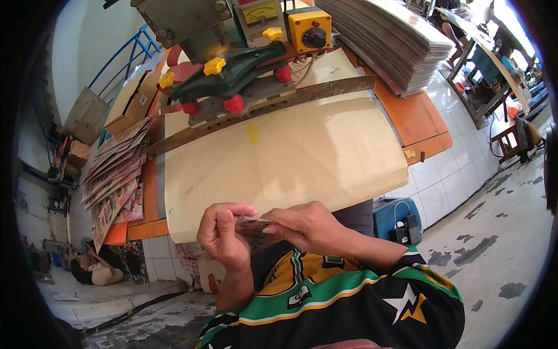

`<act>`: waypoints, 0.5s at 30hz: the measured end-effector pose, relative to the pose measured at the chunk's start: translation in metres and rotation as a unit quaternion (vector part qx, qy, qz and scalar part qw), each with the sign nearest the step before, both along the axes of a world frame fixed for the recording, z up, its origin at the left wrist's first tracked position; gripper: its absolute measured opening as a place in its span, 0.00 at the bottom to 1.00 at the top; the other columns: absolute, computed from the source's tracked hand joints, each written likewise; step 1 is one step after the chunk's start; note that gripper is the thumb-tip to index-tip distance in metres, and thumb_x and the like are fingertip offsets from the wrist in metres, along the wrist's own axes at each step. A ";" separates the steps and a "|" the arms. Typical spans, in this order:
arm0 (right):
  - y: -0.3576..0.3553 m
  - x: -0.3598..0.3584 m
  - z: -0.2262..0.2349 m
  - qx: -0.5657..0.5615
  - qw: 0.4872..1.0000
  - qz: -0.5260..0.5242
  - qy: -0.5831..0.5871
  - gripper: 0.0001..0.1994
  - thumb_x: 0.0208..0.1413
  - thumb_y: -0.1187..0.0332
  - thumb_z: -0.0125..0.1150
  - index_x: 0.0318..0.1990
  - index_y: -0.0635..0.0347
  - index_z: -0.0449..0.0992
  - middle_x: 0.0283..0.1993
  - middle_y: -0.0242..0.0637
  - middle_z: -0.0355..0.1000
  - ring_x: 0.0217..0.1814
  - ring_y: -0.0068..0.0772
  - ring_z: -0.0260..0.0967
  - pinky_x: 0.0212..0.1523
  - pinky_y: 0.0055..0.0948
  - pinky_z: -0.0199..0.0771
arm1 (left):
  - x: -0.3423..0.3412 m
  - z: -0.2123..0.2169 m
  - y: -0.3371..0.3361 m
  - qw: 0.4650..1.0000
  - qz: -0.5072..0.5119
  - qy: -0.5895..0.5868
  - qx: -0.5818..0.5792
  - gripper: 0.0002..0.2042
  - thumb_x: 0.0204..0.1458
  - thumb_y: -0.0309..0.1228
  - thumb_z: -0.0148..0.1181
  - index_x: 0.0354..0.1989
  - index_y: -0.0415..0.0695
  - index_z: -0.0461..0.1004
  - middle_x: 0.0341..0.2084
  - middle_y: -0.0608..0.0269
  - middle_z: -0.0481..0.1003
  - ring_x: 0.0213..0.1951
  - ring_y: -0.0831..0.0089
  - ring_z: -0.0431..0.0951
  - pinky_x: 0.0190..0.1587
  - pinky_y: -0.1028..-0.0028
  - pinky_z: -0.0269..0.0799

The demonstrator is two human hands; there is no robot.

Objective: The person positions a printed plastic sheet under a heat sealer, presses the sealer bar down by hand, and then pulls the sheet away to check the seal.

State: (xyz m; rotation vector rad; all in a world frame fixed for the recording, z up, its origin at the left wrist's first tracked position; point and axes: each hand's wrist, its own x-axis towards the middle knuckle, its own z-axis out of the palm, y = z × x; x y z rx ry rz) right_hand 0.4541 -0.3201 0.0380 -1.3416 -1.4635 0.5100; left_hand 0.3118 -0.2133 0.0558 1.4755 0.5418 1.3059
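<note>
Close to my body, at the near edge of a cream-covered work surface (pixel 302 157), both hands hold a thin printed sheet (pixel 254 228). My right hand (pixel 308 225) pinches its right side between thumb and fingers. Curled at the sheet's left side is my left hand (pixel 225 234), its thumb raised and one finger reaching over the top edge. Beyond the hands, a long metal bar (pixel 331 91) crosses the surface. Over it stands a machine with a dark green bracket (pixel 232 75), red feet and yellow knobs. Printed material (pixel 195 256) also shows below the left wrist.
Fanned printed sheets (pixel 116 166) lie at the left, beside a cardboard box (pixel 132 102). A tall stack of flat sheets (pixel 395 46) stands at the back right. A yellow control box (pixel 310 30) adjoins the machine. Another person (pixel 99 267) is low at the far left.
</note>
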 end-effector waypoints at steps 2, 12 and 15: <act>-0.001 -0.001 -0.002 0.002 1.000 -0.003 -0.013 0.08 0.63 0.64 0.64 0.41 0.56 0.75 0.23 0.44 0.73 0.27 0.52 0.74 0.27 0.44 0.71 | -0.006 -0.007 0.008 0.995 0.012 -0.083 -0.061 0.13 0.69 0.35 0.53 0.36 0.38 0.74 0.25 0.59 0.76 0.25 0.72 0.76 0.30 0.74 0.73; -0.039 0.052 0.013 -0.005 1.000 0.011 0.008 0.07 0.61 0.71 0.66 0.45 0.59 0.80 0.28 0.43 0.75 0.28 0.47 0.75 0.32 0.37 0.73 | -0.084 -0.016 0.067 0.911 -0.075 -0.343 -0.217 0.10 0.70 0.35 0.53 0.46 0.41 0.74 0.30 0.68 0.72 0.26 0.80 0.67 0.25 0.81 0.67; -0.068 0.099 0.017 0.003 1.000 -0.009 0.030 0.07 0.62 0.68 0.65 0.35 0.61 0.78 0.25 0.40 0.72 0.27 0.37 0.75 0.30 0.31 0.71 | -0.128 -0.016 0.099 0.927 -0.060 -0.332 -0.161 0.11 0.70 0.36 0.53 0.46 0.40 0.74 0.27 0.68 0.69 0.24 0.80 0.65 0.23 0.80 0.66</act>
